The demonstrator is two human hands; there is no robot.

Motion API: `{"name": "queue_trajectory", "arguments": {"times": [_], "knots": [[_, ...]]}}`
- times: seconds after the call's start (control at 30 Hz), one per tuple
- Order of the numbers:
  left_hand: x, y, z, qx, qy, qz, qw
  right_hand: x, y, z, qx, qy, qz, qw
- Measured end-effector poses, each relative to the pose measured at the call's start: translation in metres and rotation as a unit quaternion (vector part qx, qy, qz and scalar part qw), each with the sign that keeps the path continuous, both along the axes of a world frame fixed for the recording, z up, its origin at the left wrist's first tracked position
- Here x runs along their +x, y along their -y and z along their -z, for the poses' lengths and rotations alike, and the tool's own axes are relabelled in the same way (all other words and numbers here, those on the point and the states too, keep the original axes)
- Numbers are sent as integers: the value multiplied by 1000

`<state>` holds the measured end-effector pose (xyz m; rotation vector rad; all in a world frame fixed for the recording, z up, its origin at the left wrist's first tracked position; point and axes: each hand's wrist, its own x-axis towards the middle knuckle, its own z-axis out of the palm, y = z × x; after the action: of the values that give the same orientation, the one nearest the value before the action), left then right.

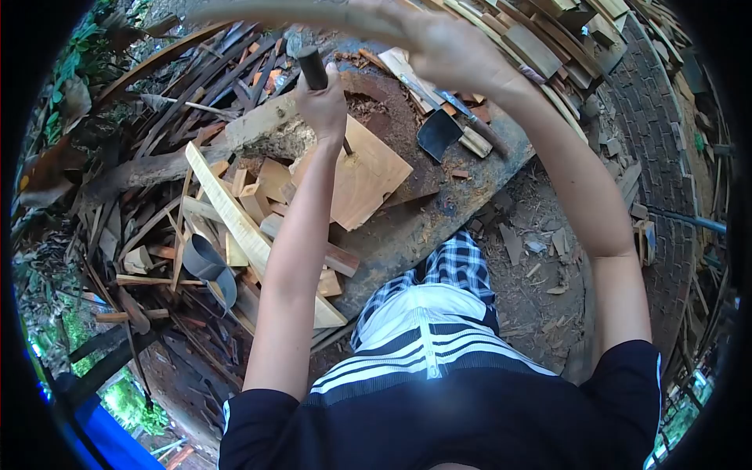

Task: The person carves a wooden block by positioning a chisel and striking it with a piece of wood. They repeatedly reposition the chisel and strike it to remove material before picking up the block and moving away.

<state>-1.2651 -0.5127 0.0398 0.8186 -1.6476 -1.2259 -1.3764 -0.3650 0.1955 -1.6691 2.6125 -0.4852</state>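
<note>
My left hand (323, 106) is closed round the dark handle of a chisel (312, 69), which stands nearly upright. Below the fist, the tool's thin shaft meets a flat square wooden board (372, 176) with a small mark at that spot. My right hand (439, 48), smeared by motion, is raised at the top of the view. It grips a long wooden club (305, 14) that reaches leftward above the chisel's handle. The far end of the club is blurred.
The board lies on a worn work surface (462, 205) strewn with sawdust. A black flat blade-like piece (440, 135) lies to its right. Wood offcuts, a long pale plank (235, 215) and a grey cap (210, 262) are at left. Stacked timber (540, 47) stands upper right.
</note>
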Motion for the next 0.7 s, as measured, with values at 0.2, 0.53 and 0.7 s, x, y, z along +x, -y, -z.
{"name": "queue_trajectory", "arguments": {"times": [0.2, 0.53, 0.7], "knots": [[-5, -5, 2, -71, -16, -8, 997, -8, -9, 11, 33, -43, -98, 994], [1, -1, 2, 9, -19, 17, 1000, 15, -32, 37, 7, 116, 2, 993], [13, 17, 17, -14, -50, 28, 998, 36, -66, 110, -186, 266, 53, 944]]}}
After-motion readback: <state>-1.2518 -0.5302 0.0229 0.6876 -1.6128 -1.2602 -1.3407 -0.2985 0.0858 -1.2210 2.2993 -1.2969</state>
